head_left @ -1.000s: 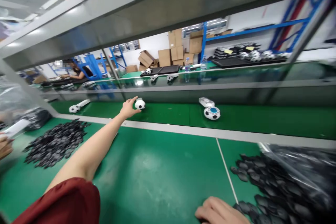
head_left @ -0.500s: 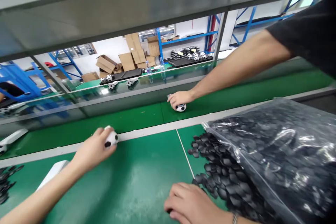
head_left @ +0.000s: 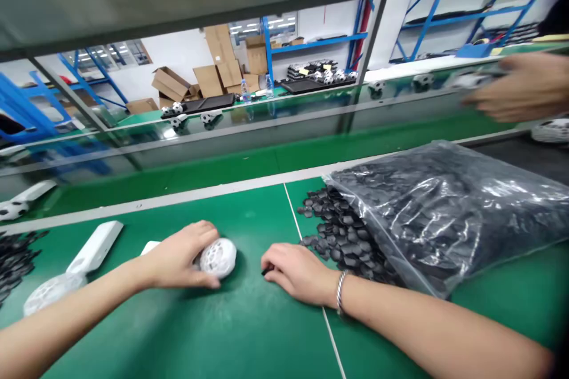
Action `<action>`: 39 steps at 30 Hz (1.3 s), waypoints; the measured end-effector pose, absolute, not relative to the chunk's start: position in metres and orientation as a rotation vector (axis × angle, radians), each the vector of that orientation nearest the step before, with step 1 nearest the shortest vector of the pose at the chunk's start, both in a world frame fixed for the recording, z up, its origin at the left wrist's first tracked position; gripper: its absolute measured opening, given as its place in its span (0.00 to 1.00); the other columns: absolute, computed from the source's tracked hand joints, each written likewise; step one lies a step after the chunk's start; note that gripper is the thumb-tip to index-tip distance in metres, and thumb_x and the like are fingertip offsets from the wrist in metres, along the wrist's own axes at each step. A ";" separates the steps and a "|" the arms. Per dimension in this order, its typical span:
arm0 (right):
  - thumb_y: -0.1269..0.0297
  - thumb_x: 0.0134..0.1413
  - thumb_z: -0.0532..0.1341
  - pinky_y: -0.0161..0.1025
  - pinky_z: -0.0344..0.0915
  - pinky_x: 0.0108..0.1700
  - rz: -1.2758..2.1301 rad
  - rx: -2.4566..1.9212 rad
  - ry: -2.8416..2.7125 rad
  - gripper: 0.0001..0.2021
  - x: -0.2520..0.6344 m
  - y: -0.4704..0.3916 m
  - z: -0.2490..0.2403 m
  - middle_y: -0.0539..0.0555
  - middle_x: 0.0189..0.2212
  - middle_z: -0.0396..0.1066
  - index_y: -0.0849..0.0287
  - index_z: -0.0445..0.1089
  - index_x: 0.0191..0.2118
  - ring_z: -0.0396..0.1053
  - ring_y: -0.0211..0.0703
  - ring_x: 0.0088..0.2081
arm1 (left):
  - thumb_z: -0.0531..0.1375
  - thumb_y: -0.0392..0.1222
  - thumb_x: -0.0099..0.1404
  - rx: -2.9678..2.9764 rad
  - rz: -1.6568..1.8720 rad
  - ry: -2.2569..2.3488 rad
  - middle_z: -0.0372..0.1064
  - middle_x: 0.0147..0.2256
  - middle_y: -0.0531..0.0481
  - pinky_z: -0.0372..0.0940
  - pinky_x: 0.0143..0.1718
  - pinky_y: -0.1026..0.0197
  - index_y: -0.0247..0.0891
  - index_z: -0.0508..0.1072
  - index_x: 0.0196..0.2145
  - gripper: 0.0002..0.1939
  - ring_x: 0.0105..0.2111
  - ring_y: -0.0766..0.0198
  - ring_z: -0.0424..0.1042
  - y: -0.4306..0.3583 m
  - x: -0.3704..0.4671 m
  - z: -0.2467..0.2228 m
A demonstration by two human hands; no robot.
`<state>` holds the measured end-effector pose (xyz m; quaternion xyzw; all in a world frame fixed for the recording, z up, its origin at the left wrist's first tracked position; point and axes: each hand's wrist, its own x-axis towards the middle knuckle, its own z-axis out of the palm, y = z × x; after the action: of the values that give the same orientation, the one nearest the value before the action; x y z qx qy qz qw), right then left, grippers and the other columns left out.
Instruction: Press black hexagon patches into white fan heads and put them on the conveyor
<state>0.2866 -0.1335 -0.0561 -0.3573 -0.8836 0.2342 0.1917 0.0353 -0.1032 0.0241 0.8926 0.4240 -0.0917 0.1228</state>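
Green bench (head_left: 249,331): left hand (head_left: 178,260) now grips ball (head_left: 219,257) nearer; right hand (head_left: 297,272) curled, contents unclear.

Matt green worktop (head_left: 249,331) — smooth, faintly sheened. White ball shell (head_left: 218,257), seemingly hard plastic, perforated. Glossy clear plastic bag (head_left: 444,207) — crinkled — over matt black pieces (head_left: 338,231).

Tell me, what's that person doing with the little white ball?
A person at a green table has the left hand wrapped around a white ball with a honeycomb pattern, resting it on the table. The right hand lies flat beside it, next to loose black pieces spilling from a clear bag. Another white ball on a handle lies to the left. A co-worker's hand shows at the far right, blurred.
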 end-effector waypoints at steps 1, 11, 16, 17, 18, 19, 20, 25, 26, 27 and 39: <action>0.65 0.54 0.56 0.33 0.59 0.36 0.682 -0.993 -2.468 0.04 0.287 -0.134 -0.055 0.51 0.33 0.68 0.58 0.66 0.35 0.65 0.38 0.35 | 0.57 0.63 0.50 2.555 -0.215 1.251 0.68 0.38 0.43 0.63 0.38 0.55 0.37 0.66 0.42 0.30 0.37 0.52 0.67 -0.103 0.038 0.019; 0.69 0.55 0.56 0.34 0.62 0.38 0.931 -0.963 -1.987 0.04 0.299 -0.128 -0.030 0.51 0.31 0.68 0.60 0.67 0.33 0.65 0.36 0.34 | 0.50 0.65 0.56 2.216 0.278 1.790 0.62 0.47 0.41 0.61 0.43 0.50 0.39 0.56 0.53 0.35 0.44 0.49 0.65 -0.128 0.083 -0.020; 0.70 0.56 0.55 0.38 0.61 0.43 0.722 -0.949 -2.000 0.04 0.312 -0.127 -0.019 0.53 0.33 0.66 0.60 0.66 0.33 0.64 0.38 0.38 | 0.56 0.61 0.55 2.183 0.395 1.443 0.59 0.52 0.41 0.59 0.49 0.50 0.38 0.56 0.54 0.35 0.50 0.50 0.61 -0.131 0.118 -0.024; 0.70 0.55 0.55 0.38 0.61 0.44 0.683 -0.946 -2.020 0.04 0.313 -0.129 -0.017 0.53 0.34 0.65 0.59 0.66 0.34 0.63 0.38 0.40 | 0.57 0.59 0.54 2.169 0.423 1.371 0.59 0.52 0.42 0.58 0.49 0.51 0.38 0.56 0.54 0.35 0.50 0.51 0.61 -0.130 0.122 -0.024; 0.70 0.55 0.55 0.39 0.61 0.45 0.650 -0.947 -2.043 0.03 0.315 -0.130 -0.016 0.53 0.35 0.65 0.59 0.66 0.34 0.63 0.39 0.40 | 0.59 0.57 0.53 2.149 0.447 1.323 0.59 0.52 0.43 0.58 0.50 0.52 0.38 0.57 0.54 0.35 0.50 0.52 0.61 -0.129 0.124 -0.025; 0.70 0.54 0.56 0.40 0.60 0.45 0.622 -0.951 -2.072 0.03 0.315 -0.132 -0.015 0.54 0.36 0.65 0.59 0.67 0.33 0.62 0.39 0.41 | 0.61 0.55 0.52 2.125 0.464 1.296 0.59 0.51 0.43 0.58 0.50 0.52 0.39 0.57 0.54 0.35 0.50 0.53 0.61 -0.128 0.124 -0.026; 0.70 0.54 0.57 0.41 0.60 0.46 0.599 -0.954 -2.108 0.03 0.315 -0.135 -0.015 0.54 0.36 0.65 0.59 0.67 0.33 0.62 0.40 0.42 | 0.61 0.54 0.51 2.107 0.475 1.285 0.60 0.51 0.44 0.58 0.50 0.53 0.39 0.58 0.53 0.35 0.50 0.53 0.61 -0.127 0.124 -0.027; 0.68 0.50 0.61 0.47 0.57 0.50 0.567 -0.929 -2.252 0.02 0.310 -0.142 -0.021 0.54 0.39 0.64 0.58 0.69 0.28 0.60 0.43 0.45 | 0.62 0.49 0.52 2.121 0.477 1.298 0.61 0.50 0.46 0.60 0.48 0.54 0.39 0.58 0.54 0.33 0.48 0.55 0.63 -0.128 0.119 -0.029; 0.68 0.49 0.61 0.48 0.56 0.51 0.571 -0.934 -2.248 0.02 0.309 -0.142 -0.023 0.54 0.40 0.64 0.58 0.69 0.27 0.60 0.43 0.45 | 0.62 0.50 0.52 2.132 0.470 1.307 0.60 0.50 0.46 0.60 0.47 0.54 0.40 0.57 0.54 0.34 0.47 0.54 0.63 -0.129 0.119 -0.029; 0.68 0.48 0.62 0.48 0.56 0.51 0.581 -0.947 -2.234 0.02 0.308 -0.142 -0.024 0.54 0.40 0.64 0.58 0.69 0.27 0.60 0.43 0.45 | 0.62 0.51 0.51 2.143 0.461 1.315 0.60 0.50 0.46 0.61 0.47 0.53 0.40 0.57 0.55 0.35 0.47 0.54 0.63 -0.130 0.120 -0.029; 0.64 0.46 0.62 0.42 0.66 0.45 0.997 -1.074 -1.971 0.22 0.304 -0.135 -0.041 0.56 0.45 0.63 0.58 0.55 0.47 0.65 0.42 0.45 | 0.58 0.55 0.55 2.192 0.434 1.326 0.62 0.48 0.48 0.62 0.44 0.54 0.45 0.59 0.53 0.29 0.45 0.54 0.65 -0.130 0.122 -0.025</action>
<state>0.3045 -0.1354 -0.0415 -0.4120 -0.7559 0.3823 0.3359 0.1221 -0.1298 -0.0246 0.8127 0.4917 0.1608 0.2681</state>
